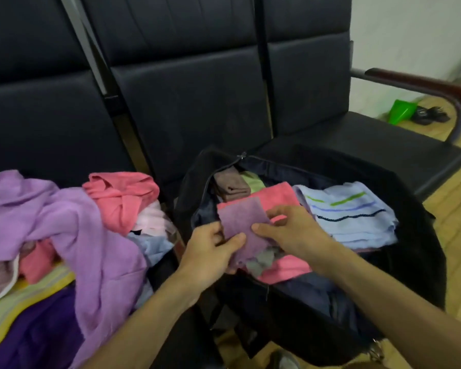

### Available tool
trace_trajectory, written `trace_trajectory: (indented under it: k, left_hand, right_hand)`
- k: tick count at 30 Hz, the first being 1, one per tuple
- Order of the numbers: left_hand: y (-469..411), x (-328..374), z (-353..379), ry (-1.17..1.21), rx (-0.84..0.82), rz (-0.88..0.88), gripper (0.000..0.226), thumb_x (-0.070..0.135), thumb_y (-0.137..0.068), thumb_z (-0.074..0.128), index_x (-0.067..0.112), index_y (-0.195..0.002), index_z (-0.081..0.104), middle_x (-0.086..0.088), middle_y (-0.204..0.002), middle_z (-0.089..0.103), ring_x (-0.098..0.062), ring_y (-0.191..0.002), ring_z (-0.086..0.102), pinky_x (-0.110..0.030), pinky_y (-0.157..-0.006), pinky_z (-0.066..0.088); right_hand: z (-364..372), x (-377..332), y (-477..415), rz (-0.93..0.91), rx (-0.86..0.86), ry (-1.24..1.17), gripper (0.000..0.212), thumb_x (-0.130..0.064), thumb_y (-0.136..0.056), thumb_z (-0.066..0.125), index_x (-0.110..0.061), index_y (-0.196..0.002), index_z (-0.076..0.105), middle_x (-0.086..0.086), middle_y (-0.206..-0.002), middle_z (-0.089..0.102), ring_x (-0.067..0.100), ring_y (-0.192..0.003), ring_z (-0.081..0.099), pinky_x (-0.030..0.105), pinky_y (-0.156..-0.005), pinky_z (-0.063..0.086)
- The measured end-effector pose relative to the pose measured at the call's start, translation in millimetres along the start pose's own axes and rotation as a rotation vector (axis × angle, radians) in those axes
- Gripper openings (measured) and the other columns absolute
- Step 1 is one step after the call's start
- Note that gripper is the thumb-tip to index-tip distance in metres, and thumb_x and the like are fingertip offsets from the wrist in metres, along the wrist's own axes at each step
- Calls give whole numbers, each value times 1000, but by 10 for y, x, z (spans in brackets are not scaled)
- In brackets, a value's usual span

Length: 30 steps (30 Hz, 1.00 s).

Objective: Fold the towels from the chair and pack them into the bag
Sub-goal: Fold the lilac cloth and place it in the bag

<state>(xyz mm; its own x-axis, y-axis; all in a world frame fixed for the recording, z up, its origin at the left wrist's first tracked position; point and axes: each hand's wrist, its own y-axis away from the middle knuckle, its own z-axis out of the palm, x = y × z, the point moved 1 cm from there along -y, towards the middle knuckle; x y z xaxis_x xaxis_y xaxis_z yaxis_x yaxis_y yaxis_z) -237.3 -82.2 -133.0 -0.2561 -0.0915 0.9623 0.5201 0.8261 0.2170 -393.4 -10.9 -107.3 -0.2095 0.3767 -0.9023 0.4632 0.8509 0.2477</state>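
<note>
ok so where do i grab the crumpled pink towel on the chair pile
Probably pinch the raised ridge of folds on the pink towel from above, using the left hand once it drops the purple cloth. The towel lies bunched on top, no flat edge showing.

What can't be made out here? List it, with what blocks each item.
1. Head view, black fabric bag: lower layers covered by the folded pink towel and pale blue striped towel.
2. Head view, small folded purple towel: near end under the gripping left hand and right hand.
3. Head view, large lilac cloth: covers the pile, cut by the left edge.
4. Head view, green floor object: too small.
</note>
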Motion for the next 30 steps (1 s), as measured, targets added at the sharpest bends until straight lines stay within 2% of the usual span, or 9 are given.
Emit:
trace_trajectory:
  k: [4, 7, 9, 12, 16, 21, 25, 27, 30]
  left_hand:
    - [-937, 264, 131, -353, 88, 120, 9, 23, -82, 80, 18, -79, 73, 5, -76, 73, -14, -76, 70, -35, -74, 59]
    - [-1490, 540, 147, -570, 149, 147, 17, 32, -83, 78, 17, -78, 70, 4, -73, 68, -10, -66, 62, -26, -57, 48]
    - [-1821, 549, 178, -664, 181, 148, 27, 34, -83, 78, 15, -71, 63, 2, -69, 61, -12, -62, 56, -26, -51, 39]
    - [-2160, 351, 241, -769, 185, 103, 28, 37, -82, 78, 16, -77, 60, -1, -81, 62, -19, -75, 61, -27, -60, 44]
    - [-2356, 25, 323, -769, 206, 26, 33, 44, -79, 79, 12, -74, 70, -4, -86, 69, -24, -84, 66, -30, -67, 49]
    - [-2298, -16, 335, -740, 254, 27, 34, 47, -80, 78, 13, -74, 75, -3, -83, 70, -20, -80, 65, -29, -63, 44]
    - [-2078, 139, 253, -671, 193, 59, 28, 45, -89, 68, 18, -90, 75, 1, -91, 72, -15, -90, 66, -32, -81, 54]
    - [-1873, 267, 141, -634, 186, 81, 19, 40, -91, 68, 22, -95, 73, 7, -90, 69, -11, -91, 64, -26, -79, 50]
    - [-1459, 456, -128, -606, 252, 173, 7, 31, -89, 70, 25, -93, 73, 12, -84, 68, -8, -85, 63, -23, -79, 46]
  right_hand:
    - [-236, 19, -872, -117, 89, 67, 16, -17, -80, 81, -7, -88, 71, 5, -71, 68, 14, -63, 61, 32, -62, 53]
    - [-318, -29, -1497, -188, 139, 101, 19, -22, -79, 82, -10, -79, 67, 0, -62, 60, 15, -62, 55, 35, -62, 48]
    - [-333, -6, -1841, -231, 166, 185, 19, -23, -80, 81, -10, -85, 68, 0, -68, 61, 16, -68, 58, 32, -65, 48]
    - [-272, 124, -2143, -201, 176, 369, 26, -27, -82, 79, -14, -102, 68, 3, -92, 67, 21, -90, 65, 30, -76, 49]
    - [-194, 440, -2329, -60, 176, 443, 34, -35, -80, 80, -13, -103, 70, 15, -112, 68, 32, -102, 65, 30, -77, 46]
    - [-186, 495, -2358, -34, 211, 460, 41, -42, -80, 77, -17, -69, 46, 22, -110, 66, 29, -86, 58, 30, -70, 36]
    - [-258, 346, -2130, -46, 176, 555, 38, -42, -87, 68, -6, -97, 66, 21, -110, 67, 36, -100, 63, 31, -72, 39]
    - [-306, 214, -1898, -74, 178, 632, 37, -39, -89, 64, -7, -107, 67, 20, -112, 67, 37, -103, 62, 32, -75, 43]
    - [-248, -77, -1403, -164, 203, 661, 25, -32, -90, 60, -11, -104, 64, 15, -112, 67, 38, -106, 61, 36, -76, 45]
